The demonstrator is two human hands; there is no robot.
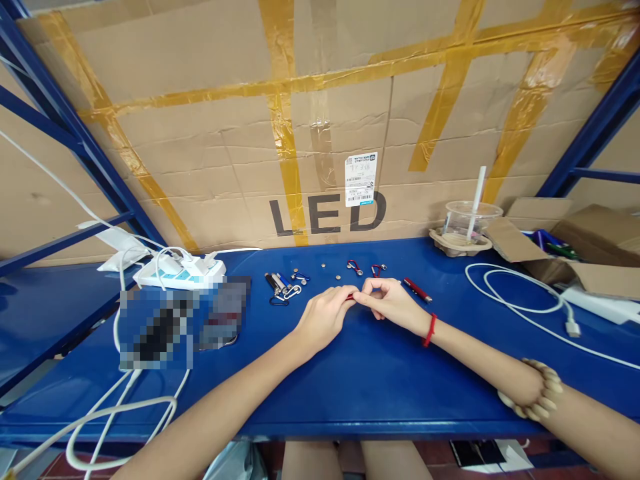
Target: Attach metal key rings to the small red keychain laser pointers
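My left hand [326, 315] and my right hand [389, 300] meet over the middle of the blue table [350, 380]. Both pinch a small red piece [351, 295] between their fingertips; most of it is hidden. A red string circles my right wrist and a wooden bead bracelet sits further up that forearm. Just beyond the hands lie a red pen-like tube [417, 289], two small red carabiner clips [355, 267], several small round button cells [338, 277] and a cluster of little keychain lights [283, 285].
A white power strip [181, 273] with plugs and cables stands at the left. A plastic cup with a straw [467, 227] sits in a paper tray at back right. A white cable [520, 300] loops beside open cardboard boxes [575, 253]. A cardboard wall stands behind.
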